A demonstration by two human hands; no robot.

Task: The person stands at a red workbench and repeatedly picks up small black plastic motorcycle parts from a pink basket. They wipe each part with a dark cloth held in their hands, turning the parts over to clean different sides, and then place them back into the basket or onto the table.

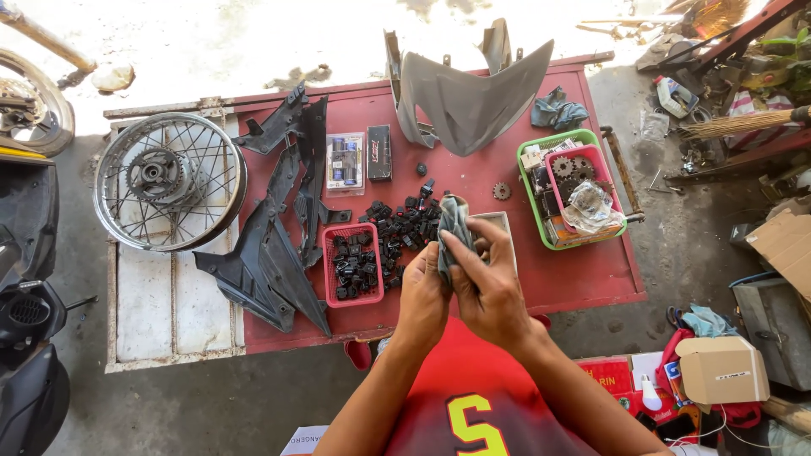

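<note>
- The left hand point(425, 297) and the right hand point(488, 291) are meeting over the near edge of the red desk point(591, 270), both working a grey-green rag point(453, 226) that is standing up between them.
- The left fingers are closing around the lower part of the rag; the right fingers point(460, 251) are pinching its side, thumb pressing in. Whether a small part is wrapped inside is hidden.
- Doing this well is likely calling for a firm hold low on the cloth with one hand while the other is rubbing in short strokes, keeping the bundle over the desk so that anything slipping out is landing there and not on the floor.
- Just beyond the hands a heap of small black parts point(405, 226) is lying loose, with more in a small red basket point(352, 263) to the left and a shallow white tray point(498, 226) partly hidden behind the rag.
- Farther left, black fairing panels point(279, 245) are lying across the desk edge, and a spoked wheel point(169, 181) is resting on a white frame.
- At the far side a grey front cowl point(473, 97) is standing; to the right a green basket point(530, 198) is holding a pink basket point(553, 165) of sprockets.
- The room is an open workshop with a concrete floor point(220, 405), cardboard boxes point(718, 370) and clutter at the right.
</note>
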